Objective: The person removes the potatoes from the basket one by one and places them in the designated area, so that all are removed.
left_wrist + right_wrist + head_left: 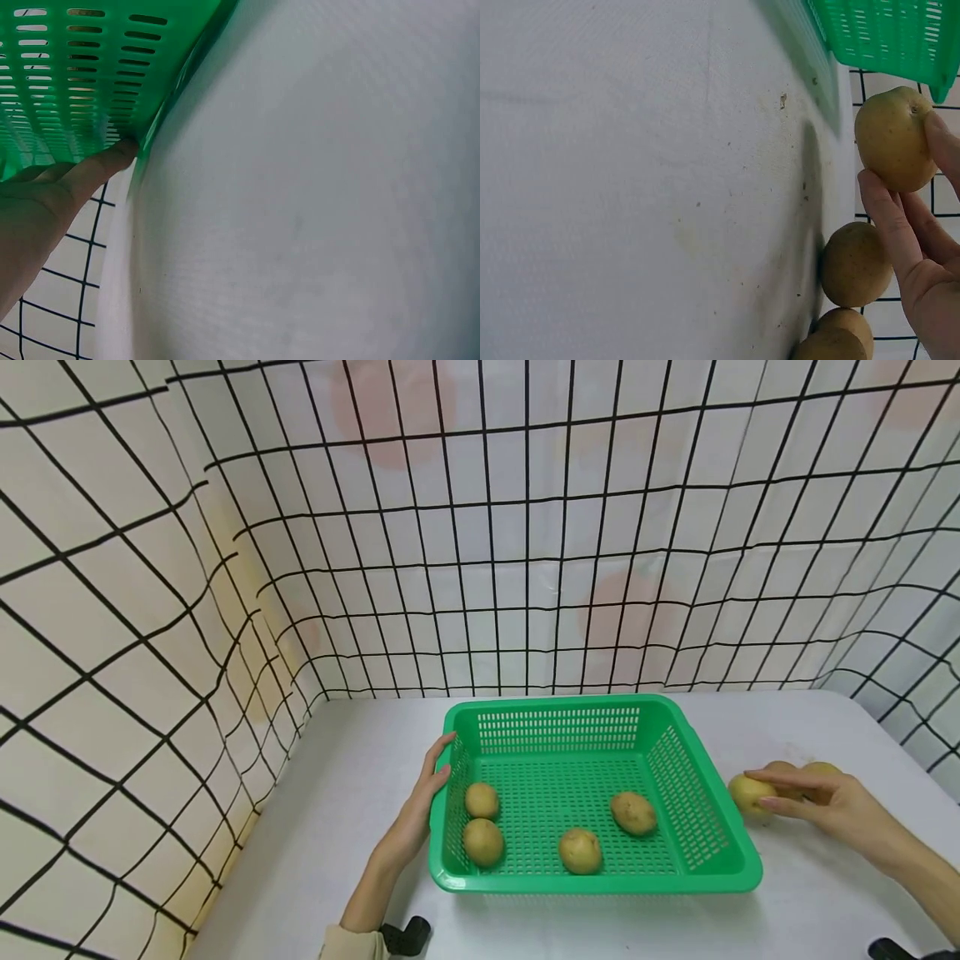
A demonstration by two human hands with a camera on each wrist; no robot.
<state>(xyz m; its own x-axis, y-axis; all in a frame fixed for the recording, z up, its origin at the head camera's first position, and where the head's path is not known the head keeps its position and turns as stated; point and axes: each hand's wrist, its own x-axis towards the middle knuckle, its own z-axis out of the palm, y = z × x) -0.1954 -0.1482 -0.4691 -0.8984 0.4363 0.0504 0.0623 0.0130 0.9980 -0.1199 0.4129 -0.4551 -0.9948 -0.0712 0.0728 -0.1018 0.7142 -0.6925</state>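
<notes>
Right hand (821,802) pinched a potato (750,794) just beside green basket (600,881); left hand (420,810), fingers straight, pressed basket's side. No readable writing or labels anywhere.

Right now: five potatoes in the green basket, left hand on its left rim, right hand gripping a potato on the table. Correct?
Not quite: the green basket holds four potatoes, not five, as the head view shows. The rest stands: the left hand rests on its left rim, and the right hand has its grip on a potato on the table.
</notes>
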